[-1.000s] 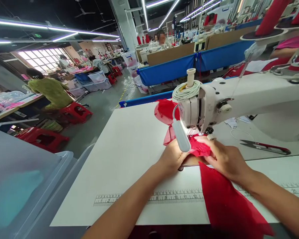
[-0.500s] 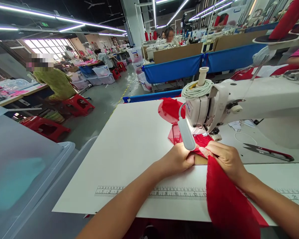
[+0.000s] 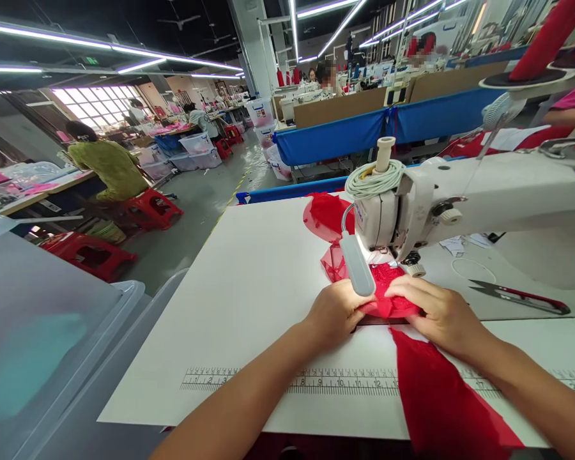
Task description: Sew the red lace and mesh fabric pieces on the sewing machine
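A white sewing machine [image 3: 483, 191] stands on a white table [image 3: 249, 287]. Red fabric [image 3: 441, 396] runs from under its needle area down over the table's front edge, and more red fabric [image 3: 323, 214] lies bunched behind the machine head. My left hand [image 3: 333, 313] rests on the fabric just left of the needle, fingers curled and pressing it down under the machine's small lamp [image 3: 357, 265]. My right hand [image 3: 441, 313] lies on the fabric to the right of the needle, fingers together and pressing it flat.
Red-handled thread snips [image 3: 522, 295] lie on the machine bed at right. A printed ruler [image 3: 287, 381] runs along the table's front. A clear plastic bin [image 3: 52, 345] stands at left. Other people sit at workstations across the aisle, on red stools [image 3: 89, 252].
Both hands first drew together, pinching the fabric in front of the needle, then spread and flattened it again. The fabric's bunched part now sits under the presser area.
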The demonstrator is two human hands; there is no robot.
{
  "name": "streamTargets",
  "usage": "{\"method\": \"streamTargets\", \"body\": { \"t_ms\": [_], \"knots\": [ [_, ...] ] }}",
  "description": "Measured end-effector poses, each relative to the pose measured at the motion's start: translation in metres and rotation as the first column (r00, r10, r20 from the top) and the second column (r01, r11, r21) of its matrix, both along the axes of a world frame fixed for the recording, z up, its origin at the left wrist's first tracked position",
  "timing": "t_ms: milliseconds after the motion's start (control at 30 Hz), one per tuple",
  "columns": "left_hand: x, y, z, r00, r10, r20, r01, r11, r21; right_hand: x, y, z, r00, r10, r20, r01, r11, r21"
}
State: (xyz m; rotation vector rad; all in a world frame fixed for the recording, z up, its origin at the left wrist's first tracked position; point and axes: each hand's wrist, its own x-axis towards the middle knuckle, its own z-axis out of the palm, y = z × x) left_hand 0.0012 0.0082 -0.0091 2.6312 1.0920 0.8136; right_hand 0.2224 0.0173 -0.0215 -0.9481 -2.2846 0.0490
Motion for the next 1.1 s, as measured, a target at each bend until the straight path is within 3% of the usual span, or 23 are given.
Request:
{"method": "streamTargets", "body": {
  "t_ms": [100,300,500,700,833,1100],
  "knots": [
    [0.001,-0.002,-0.002,0.998,0.008,-0.059,-0.002,0.995,0.103,0.003,0.0,0.002,1.0,-0.003,0.018,0.003,0.999,0.041],
    [0.004,-0.007,-0.004,0.98,0.034,-0.198,0.002,0.984,0.178,0.007,0.0,0.003,0.995,-0.07,0.074,0.055,0.98,0.191],
    [0.004,-0.018,0.008,0.965,-0.054,-0.255,0.081,0.992,0.094,0.007,0.0,-0.011,0.991,-0.117,0.06,0.104,0.977,0.185],
    [0.005,-0.027,0.021,0.958,-0.038,-0.285,0.048,0.998,0.029,0.008,0.001,0.002,0.991,-0.032,0.127,0.007,0.982,0.188],
    [0.005,-0.029,0.02,0.951,-0.015,-0.308,0.028,0.999,0.036,0.008,0.001,0.005,0.994,-0.027,0.107,0.006,0.982,0.19],
    [0.007,-0.033,0.011,0.964,0.036,-0.265,0.0,0.991,0.135,0.007,0.002,-0.009,0.995,-0.081,0.049,0.071,0.982,0.177]
  ]
}}
